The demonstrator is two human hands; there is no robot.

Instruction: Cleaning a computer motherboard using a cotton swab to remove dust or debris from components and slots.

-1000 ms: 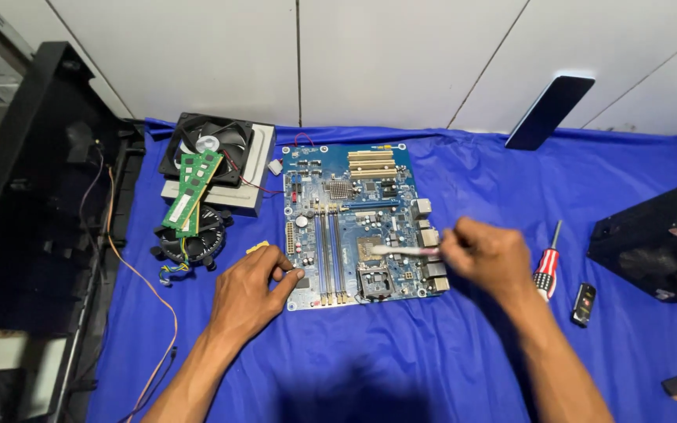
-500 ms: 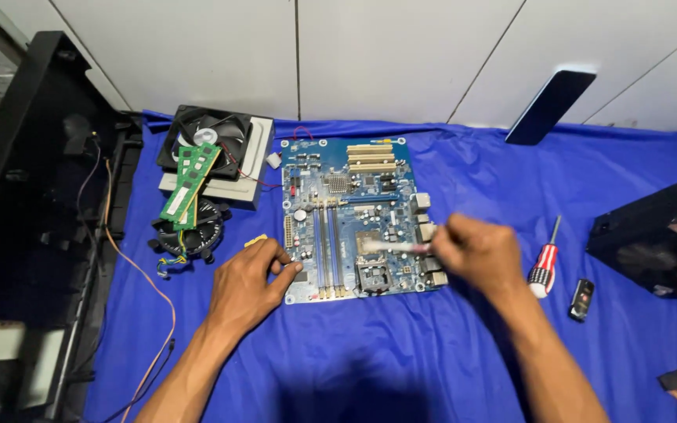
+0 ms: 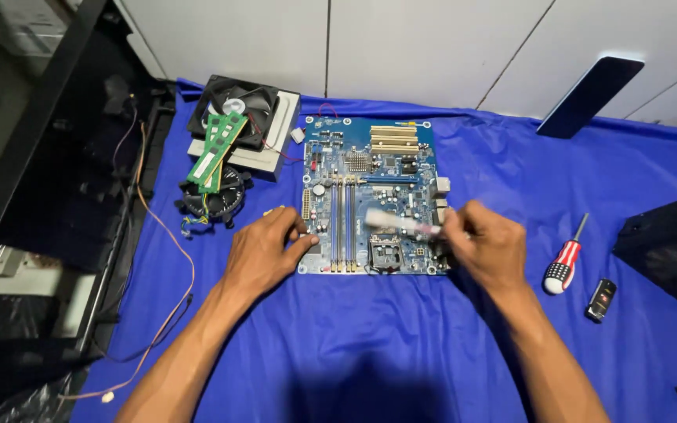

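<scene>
- Here the left hand (image 3: pixel 264 252) lies flat and loose on the bottom left corner of the blue circuit board (image 3: pixel 370 196), pressing it down and gripping nothing.
- The right hand (image 3: pixel 486 247) is closed around a small brush (image 3: pixel 398 223), whose pale tip sits just above the square chip socket (image 3: pixel 386 252).
- The board lies in the middle of the blue cloth (image 3: pixel 401 345) that covers the surface.
- The brush looks blurry, so it seems to be moving fast. A hard sweep could bend the tiny pins in the socket.
- The cloth is soft and wrinkled. If the left hand lets up, the board could slide or tip.
- The right wrist hangs over the board's right edge, so it could bump the small parts there.
- A red and white screwdriver (image 3: pixel 562 265) and a small black key fob (image 3: pixel 601 299) lie near the right arm. An elbow swing could knock them away.
- Two green memory sticks (image 3: pixel 217 150) rest loose on a black fan (image 3: pixel 238 111), well apart from the hands. A tug on the cloth could make them slip off.
- Thin wires (image 3: pixel 168 235) trail by the left arm and could snag.
</scene>
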